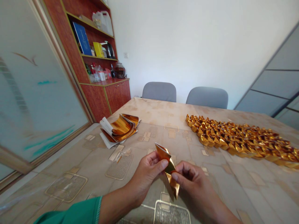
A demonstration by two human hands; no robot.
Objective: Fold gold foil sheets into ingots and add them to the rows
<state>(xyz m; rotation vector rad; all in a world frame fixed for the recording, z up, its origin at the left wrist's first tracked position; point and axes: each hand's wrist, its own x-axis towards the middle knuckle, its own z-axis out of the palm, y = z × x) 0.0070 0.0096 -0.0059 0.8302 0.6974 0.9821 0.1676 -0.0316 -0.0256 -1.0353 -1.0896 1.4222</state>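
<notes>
Between both hands is a folded piece of gold foil paper [172,183], long and narrow with pointed ends, held tilted above the table. My left hand [149,168] pinches its upper part between thumb and fingers. Lower down, my right hand [193,179] grips its right side, thumb on top. Some of the paper's middle is hidden by the fingers. A stack of loose gold foil sheets [123,126], curled and with white backs showing, lies beyond my left hand. Off to the right, many folded gold paper ingots [235,137] stand in packed rows.
A patterned cloth covers the table [93,174]. Two grey chairs [159,91] are at its far side by the white wall. A red-brown cabinet [93,99] with bottles and a kettle stands at the left, beside a frosted sliding door [39,81].
</notes>
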